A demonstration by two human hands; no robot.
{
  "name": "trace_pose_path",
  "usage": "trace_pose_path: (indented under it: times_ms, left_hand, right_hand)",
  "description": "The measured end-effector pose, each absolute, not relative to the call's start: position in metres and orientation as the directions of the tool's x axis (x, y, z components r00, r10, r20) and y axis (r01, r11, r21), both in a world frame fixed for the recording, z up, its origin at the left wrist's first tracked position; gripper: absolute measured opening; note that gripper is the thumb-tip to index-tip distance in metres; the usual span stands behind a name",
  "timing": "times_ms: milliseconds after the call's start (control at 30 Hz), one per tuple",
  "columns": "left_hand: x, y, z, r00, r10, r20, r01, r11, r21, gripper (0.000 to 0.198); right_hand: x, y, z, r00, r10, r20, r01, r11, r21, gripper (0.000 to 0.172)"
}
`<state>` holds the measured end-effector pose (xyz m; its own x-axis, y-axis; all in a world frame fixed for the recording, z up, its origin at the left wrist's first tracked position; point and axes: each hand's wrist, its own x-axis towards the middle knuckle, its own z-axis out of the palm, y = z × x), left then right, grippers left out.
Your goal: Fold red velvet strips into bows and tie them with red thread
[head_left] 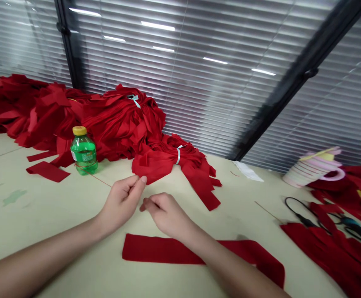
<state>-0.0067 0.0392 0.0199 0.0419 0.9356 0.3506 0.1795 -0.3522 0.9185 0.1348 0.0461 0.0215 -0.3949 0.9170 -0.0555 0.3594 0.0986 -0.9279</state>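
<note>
My left hand is pinched at the fingertips on a thin red thread that runs back toward a green plastic bottle. My right hand is curled just to the right of it, fingertips close to the left hand's; what it holds is too small to make out. Both hands hover above the pale table. A flat red fabric strip lies on the table under my right forearm.
Big heaps of red fabric strips, some tied with light bands, fill the back left. More red fabric and black-handled scissors lie at the right, behind them a stack of pink tape rolls. Window blinds stand behind.
</note>
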Motion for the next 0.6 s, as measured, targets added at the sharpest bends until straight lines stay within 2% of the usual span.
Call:
trace_pose_path:
  times_ms: [167,300,400,533,600]
  left_hand:
    - [-0.009,0.038,0.019,0.105,0.879,0.465,0.381,-0.467,0.798,0.037]
    - [-0.009,0.039,0.019,0.22,0.875,0.431,0.463,-0.483,0.743,0.022]
    - [-0.009,0.041,0.021,0.246,0.896,0.371,0.484,-0.445,0.753,0.023]
    - [-0.009,0.041,0.025,0.293,0.926,0.238,0.43,-0.35,0.832,0.04]
    - [-0.007,0.04,0.028,0.314,0.932,0.183,0.35,-0.292,0.89,0.045]
  right_hand:
    - [0.141,0.041,0.036,-0.435,0.897,0.075,0.529,0.322,-0.785,0.027]
    - [0.14,0.041,0.036,-0.456,0.876,0.154,0.564,0.419,-0.712,0.03]
    - [0.139,0.042,0.031,-0.445,0.867,0.226,0.556,0.465,-0.688,0.03]
    - [0.138,0.042,0.029,-0.458,0.839,0.295,0.49,0.515,-0.703,0.03]
    - [0.136,0.041,0.029,-0.444,0.844,0.302,0.385,0.484,-0.786,0.031]
